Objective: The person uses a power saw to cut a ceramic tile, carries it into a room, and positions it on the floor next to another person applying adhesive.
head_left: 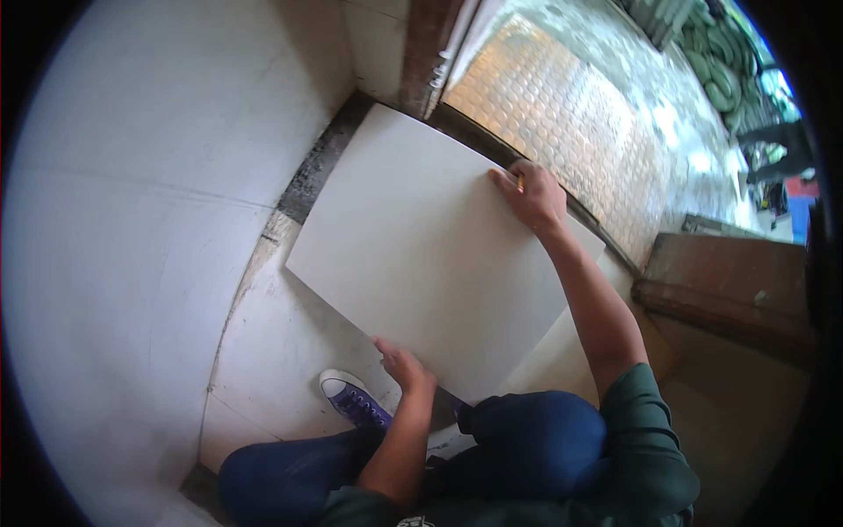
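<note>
on the left there's one pale wall (pixel 132 255), with a dark rough strip (pixel 320 162) at its foot. beside it one white square tile (pixel 430 246) lies over the pale floor (pixel 255 369), its far edge along the doorway. i'd guess it's heavy for its thinness, quite stiff, and brittle at the corners; the smooth face looks slippery, so i'd take it by opposite edges, fingers underneath, rather than by the face. the left hand (pixel 406 367) is at the near edge, thumb side against it; its other fingers are hidden, so i can't tell how firmly it grips. further right, the right hand (pixel 539 198) is bent closed over the far edge, thumb on the face, with a bit of yellow (pixel 521 182) showing at the fingers, too small to name.

counting across: one purple shoe (pixel 351 400) plainly in view, two bare hands, one tile, two blue-trousered knees, one bumpy mat-like sheet (pixel 571 105) past the doorway, and one brown wooden block (pixel 724 285) at far right.
</note>
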Demonstrator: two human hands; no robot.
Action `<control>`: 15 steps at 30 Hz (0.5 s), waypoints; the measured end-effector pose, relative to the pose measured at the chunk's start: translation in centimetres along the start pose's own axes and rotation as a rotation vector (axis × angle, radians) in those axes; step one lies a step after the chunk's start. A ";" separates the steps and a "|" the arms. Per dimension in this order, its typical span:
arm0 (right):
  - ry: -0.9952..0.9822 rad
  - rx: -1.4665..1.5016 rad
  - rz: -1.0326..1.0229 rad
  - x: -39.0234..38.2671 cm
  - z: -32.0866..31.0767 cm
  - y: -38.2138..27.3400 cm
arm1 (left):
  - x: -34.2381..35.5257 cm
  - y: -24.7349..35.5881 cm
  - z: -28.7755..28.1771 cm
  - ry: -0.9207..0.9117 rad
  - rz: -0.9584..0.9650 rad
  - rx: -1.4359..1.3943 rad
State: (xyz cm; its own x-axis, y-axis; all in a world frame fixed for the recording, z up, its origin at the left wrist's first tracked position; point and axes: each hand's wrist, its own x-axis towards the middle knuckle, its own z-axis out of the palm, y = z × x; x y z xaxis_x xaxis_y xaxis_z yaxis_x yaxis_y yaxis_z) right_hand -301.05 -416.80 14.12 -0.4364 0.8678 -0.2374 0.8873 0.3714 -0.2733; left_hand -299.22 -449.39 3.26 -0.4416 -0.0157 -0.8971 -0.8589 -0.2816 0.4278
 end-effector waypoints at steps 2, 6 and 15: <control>0.005 -0.013 -0.023 0.0 -0.6 0.1 | 0.0 -0.2 -0.4 -0.082 0.049 0.049; -0.005 -0.050 -0.028 -0.4 -1.9 0.6 | -2.4 -1.7 0.0 -0.031 -0.020 -0.053; -0.013 0.095 -0.086 0.9 0.5 8.4 | -2.5 -5.0 -2.1 -0.184 0.118 0.085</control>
State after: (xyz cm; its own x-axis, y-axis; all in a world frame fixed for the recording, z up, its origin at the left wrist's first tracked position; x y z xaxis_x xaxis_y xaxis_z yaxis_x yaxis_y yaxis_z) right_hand -294.07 -413.11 11.16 -0.5129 0.8295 -0.2210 0.8286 0.4111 -0.3800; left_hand -293.31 -449.99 3.15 -0.5733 0.1337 -0.8084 -0.8139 -0.2067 0.5430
